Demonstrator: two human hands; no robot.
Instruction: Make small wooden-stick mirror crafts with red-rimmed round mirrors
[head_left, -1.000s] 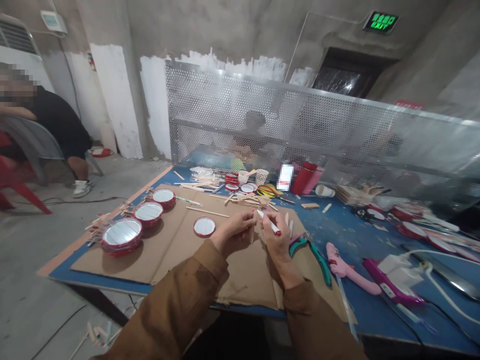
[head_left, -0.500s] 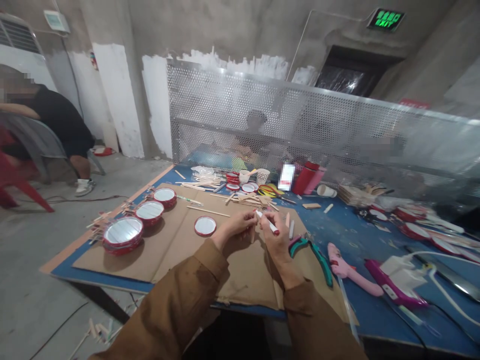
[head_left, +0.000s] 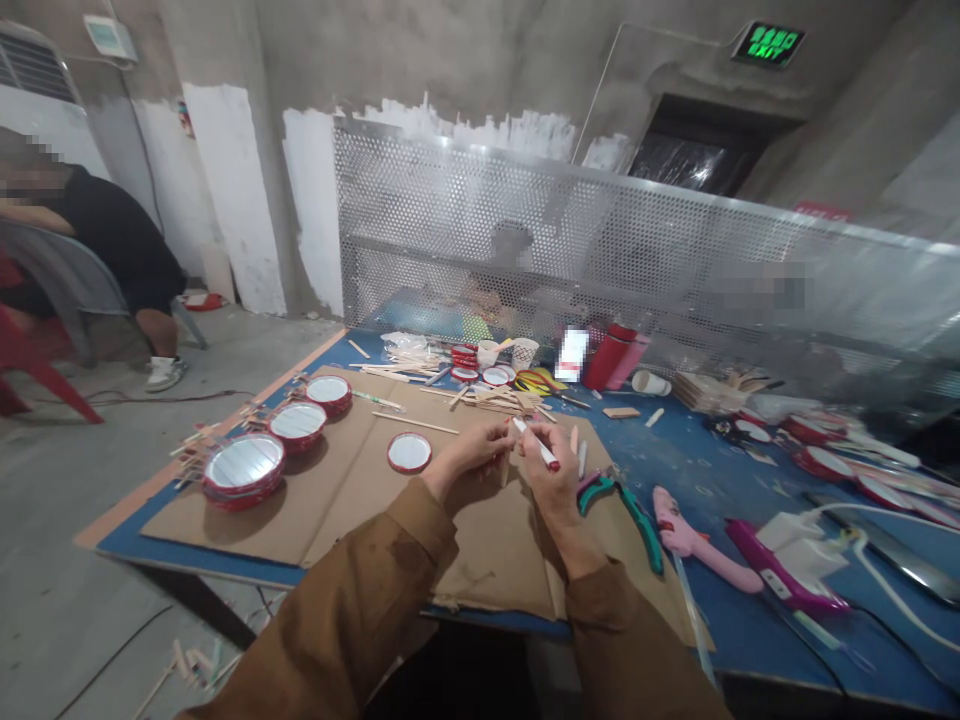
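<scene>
My right hand (head_left: pixel 553 478) is closed around a white marker pen (head_left: pixel 541 450) with a red end, its tip pointing left toward my other hand. My left hand (head_left: pixel 478 450) is pinched shut just beside that tip; what its fingers hold is too small and hidden to make out. Both hands are over a sheet of brown cardboard (head_left: pixel 360 510). Left of them lies a round white disc with a red rim (head_left: pixel 409 453). Green-handled pliers (head_left: pixel 637 525) rest right of my right hand.
Red-rimmed drum-like stacks (head_left: pixel 244 462) with sticks line the cardboard's left side. Wooden sticks (head_left: pixel 495 398) lie scattered behind my hands. A pink glue gun (head_left: pixel 701 545), a purple tool (head_left: pixel 780 570) and cables are at right. A perforated metal screen (head_left: pixel 450 220) backs the blue table.
The view has shifted very slightly. Both hands stay almost in the same place, with the marker still in my right hand.
</scene>
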